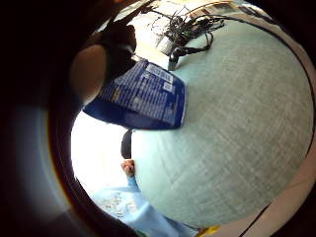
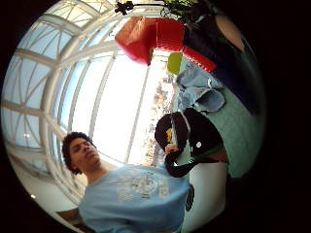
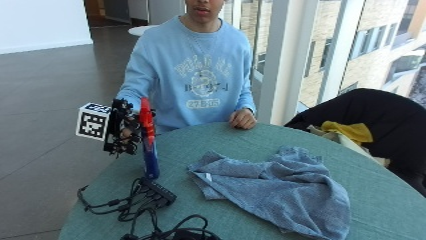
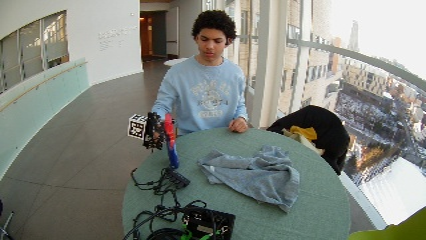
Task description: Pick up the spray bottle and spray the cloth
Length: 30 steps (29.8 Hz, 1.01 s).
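One spray bottle is standing out here: a red trigger head on top, a blue labelled body below, hanging upright above the near-left part of the round green worktop. The gloved right hand is grasping it up at the neck, fingers curling round the red head, forearm reaching out from the pale blue sleeve, and the bottle's base is hovering just over the worktop surface. The bare left hand is resting on the worktop's far edge. The blue-grey cloth is lying crumpled in the middle of the worktop, apart from the bottle, with a strip of bare green showing between them. A black power strip with cables is sitting right beneath the bottle near the worktop's left edge. A black bag with something yellow is sitting at the right side.
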Motion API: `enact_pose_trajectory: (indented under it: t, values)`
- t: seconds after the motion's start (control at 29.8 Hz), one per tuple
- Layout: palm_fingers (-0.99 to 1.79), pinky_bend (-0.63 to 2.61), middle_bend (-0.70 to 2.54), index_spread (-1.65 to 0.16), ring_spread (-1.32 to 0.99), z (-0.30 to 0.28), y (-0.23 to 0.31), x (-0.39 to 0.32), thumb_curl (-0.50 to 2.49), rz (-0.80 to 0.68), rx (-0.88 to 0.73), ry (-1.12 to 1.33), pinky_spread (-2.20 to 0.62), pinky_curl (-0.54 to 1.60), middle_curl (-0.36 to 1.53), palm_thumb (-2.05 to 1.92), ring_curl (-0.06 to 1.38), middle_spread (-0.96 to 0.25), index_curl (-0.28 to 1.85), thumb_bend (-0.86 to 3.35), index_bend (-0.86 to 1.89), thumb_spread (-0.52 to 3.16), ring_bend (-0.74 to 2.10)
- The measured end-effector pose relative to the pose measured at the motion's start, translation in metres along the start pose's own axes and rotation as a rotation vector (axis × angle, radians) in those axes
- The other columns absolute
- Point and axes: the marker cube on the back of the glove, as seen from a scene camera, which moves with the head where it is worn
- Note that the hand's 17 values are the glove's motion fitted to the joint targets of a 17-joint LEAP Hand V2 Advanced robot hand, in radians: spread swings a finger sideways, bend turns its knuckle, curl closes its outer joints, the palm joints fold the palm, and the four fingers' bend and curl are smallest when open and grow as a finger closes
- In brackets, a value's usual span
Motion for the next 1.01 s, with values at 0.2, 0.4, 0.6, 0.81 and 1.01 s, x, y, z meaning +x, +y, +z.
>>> enact_pose_trajectory:
  t: [0.2,0.4,0.6,0.81,1.01]
  values:
    - [0.64,0.24,0.22,-0.38,0.00,0.010,-0.026,0.005,0.34,-0.003,-0.030,-0.034,0.23,0.36,0.40,0.80,0.29,-0.06,0.29,-0.01,0.12,1.12,0.20]
    - [0.63,0.25,0.23,-0.38,-0.01,0.021,-0.046,0.010,0.35,-0.011,-0.061,-0.076,0.23,0.36,0.40,0.81,0.30,-0.06,0.27,-0.02,0.12,1.09,0.21]
    - [0.76,0.18,0.28,-0.37,-0.03,0.033,-0.053,0.009,0.36,-0.035,-0.035,-0.086,0.23,0.34,0.41,0.81,0.32,-0.07,0.25,-0.02,0.10,1.06,0.32]
    - [0.95,0.14,0.32,-0.32,-0.06,0.034,-0.064,0.007,0.42,-0.056,0.111,-0.080,0.24,0.30,0.43,0.93,0.34,-0.08,0.30,0.02,0.19,0.98,0.37]
    - [1.04,0.17,0.30,-0.29,-0.07,0.032,-0.075,-0.002,0.48,-0.066,0.108,-0.042,0.23,0.30,0.43,0.99,0.37,-0.09,0.32,0.01,0.16,0.86,0.43]
